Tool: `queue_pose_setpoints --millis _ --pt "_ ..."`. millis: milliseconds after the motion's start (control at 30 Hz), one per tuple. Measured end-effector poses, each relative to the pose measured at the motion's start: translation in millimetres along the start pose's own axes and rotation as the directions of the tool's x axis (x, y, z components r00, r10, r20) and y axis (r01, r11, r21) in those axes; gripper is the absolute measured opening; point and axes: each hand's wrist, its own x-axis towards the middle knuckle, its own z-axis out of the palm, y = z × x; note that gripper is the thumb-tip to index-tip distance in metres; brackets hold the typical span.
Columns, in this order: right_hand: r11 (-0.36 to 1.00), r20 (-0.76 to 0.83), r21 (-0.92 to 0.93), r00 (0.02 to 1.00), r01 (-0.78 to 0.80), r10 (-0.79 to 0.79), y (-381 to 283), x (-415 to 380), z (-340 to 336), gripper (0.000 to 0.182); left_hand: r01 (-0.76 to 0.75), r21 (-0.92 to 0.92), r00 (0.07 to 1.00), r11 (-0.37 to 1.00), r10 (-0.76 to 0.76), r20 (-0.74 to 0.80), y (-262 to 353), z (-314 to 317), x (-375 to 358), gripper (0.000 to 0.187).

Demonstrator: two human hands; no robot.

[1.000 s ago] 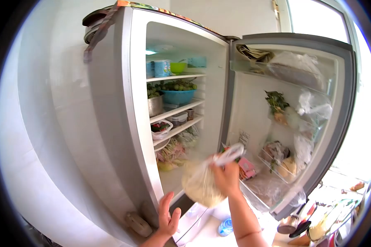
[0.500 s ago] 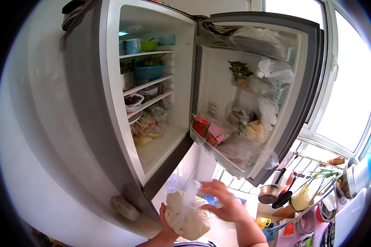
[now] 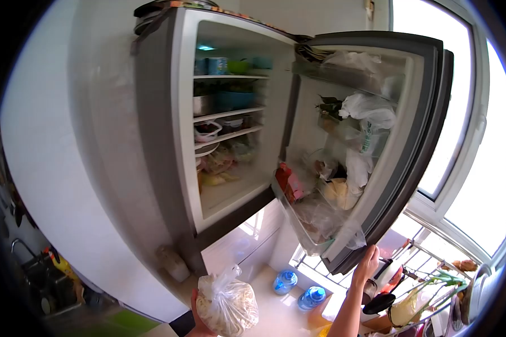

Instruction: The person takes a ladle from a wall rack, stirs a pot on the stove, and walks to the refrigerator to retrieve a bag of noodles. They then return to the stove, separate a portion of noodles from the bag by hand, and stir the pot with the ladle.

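Observation:
A clear plastic bag with pale contents (image 3: 227,303) rests in my left hand (image 3: 199,314), whose fingers wrap its left side. My right hand (image 3: 367,263) is at the lower outer edge of the refrigerator door (image 3: 433,112), fingers on the edge. The door stands open to the right of the refrigerator (image 3: 171,129). Inside are shelves with a blue bowl (image 3: 236,100), a green bowl (image 3: 239,67) and bagged vegetables (image 3: 216,160). The door racks hold plastic bags (image 3: 368,109) and a red packet (image 3: 287,178).
Two blue water bottles (image 3: 311,297) stand on the floor below the door. At the lower right are a rack with pans (image 3: 379,302) and green onions (image 3: 444,281). A window (image 3: 433,101) is on the right, a sink (image 3: 39,275) at lower left.
My right hand has let go of the bag's top and moved right to the door edge. The door has swung slightly inward. The bag has moved left and down with my left hand.

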Motion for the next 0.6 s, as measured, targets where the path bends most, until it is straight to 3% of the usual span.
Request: queue_pose_setpoints --millis 67,133,167,233,300,333,367,433,500,533,600 --pt "0.997 0.052 -0.017 0.996 0.076 -0.075 -24 -29 -1 0.032 -0.038 -0.096 0.998 0.995 0.033 -0.048 -8 -5 -25 0.081" --pt "0.974 0.062 0.044 0.973 0.222 -0.224 -17 -59 10 0.031 -0.11 0.077 0.987 0.991 0.118 -0.105 -17 -4 -48 0.072" --pt "0.98 0.147 0.081 0.971 0.18 -0.19 -21 -78 17 0.034 -0.183 0.059 0.973 0.981 0.19 -0.133 -14 -6 -57 0.072" --pt "0.943 0.201 0.166 0.926 0.289 -0.319 -30 -113 42 0.051 -0.203 0.019 0.972 0.979 0.204 -0.119 -9 -14 -77 0.07" --pt "0.878 0.223 0.205 0.853 0.433 -0.472 -7 -140 85 0.067 -0.247 -0.241 0.96 0.939 0.271 0.069 -3 -28 -102 0.064" --pt "0.909 0.323 0.221 0.853 0.353 -0.41 -24 -153 91 0.074 -0.259 -0.315 0.926 0.913 0.327 0.187 1 -34 -113 0.059" --pt "0.858 0.265 0.267 0.822 0.439 -0.503 -28 -166 111 0.074 -0.299 -0.338 0.917 0.892 0.367 0.156 4 -44 -127 0.059" --pt "0.68 0.18 0.28 0.658 0.678 -0.731 -60 -180 145 0.072 -0.367 -0.341 0.886 0.866 0.437 0.155 14 -49 -162 0.06" --pt "0.644 0.127 0.225 0.634 0.731 -0.763 -113 -208 162 0.07 -0.464 -0.352 0.824 0.813 0.542 0.165 27 -49 -206 0.061" --pt "0.695 0.148 0.154 0.679 0.702 -0.719 -112 -219 184 0.069 -0.489 -0.35 0.794 0.799 0.574 0.201 32 -49 -229 0.063" --pt "0.752 0.143 0.013 0.743 0.659 -0.654 -122 -228 241 0.068 -0.604 -0.31 0.751 0.734 0.655 0.087 40 -38 -254 0.064"
